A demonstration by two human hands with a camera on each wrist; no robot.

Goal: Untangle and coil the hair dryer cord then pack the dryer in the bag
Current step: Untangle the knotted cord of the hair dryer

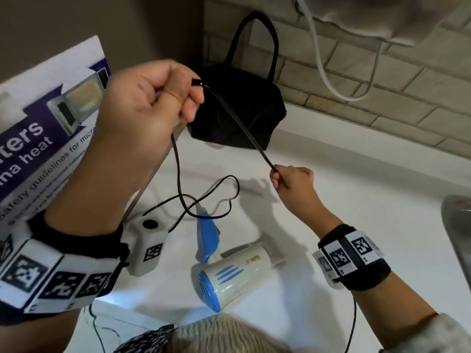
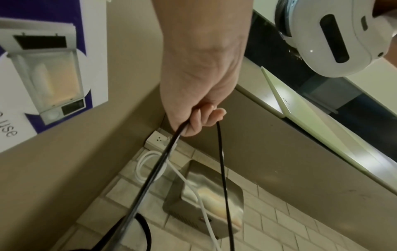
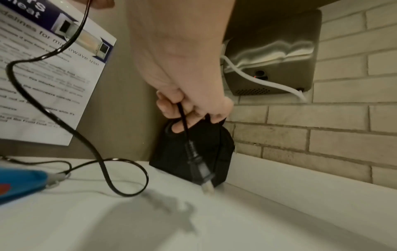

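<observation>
A cream and blue hair dryer point(image 1: 229, 271) lies on the white counter point(image 1: 356, 179), its blue handle point(image 3: 19, 183) pointing toward the wall. Its black cord point(image 1: 239, 121) runs taut between my two raised hands. My left hand point(image 1: 153, 98) grips the cord high up, and a slack strand hangs from it down to a loose loop point(image 1: 219, 197) by the handle. My right hand point(image 1: 293, 179) pinches the cord lower right; the plug point(image 3: 199, 169) dangles below its fingers point(image 3: 171, 108). A black bag point(image 1: 242, 108) with upright handles stands at the back wall.
A printed microwave notice point(image 1: 43, 138) leans on the left wall. A steel wall unit point(image 3: 272, 56) with a white cable point(image 1: 321, 62) hangs above the counter on the brick wall. A metal sink edge point(image 1: 456, 225) shows at the right.
</observation>
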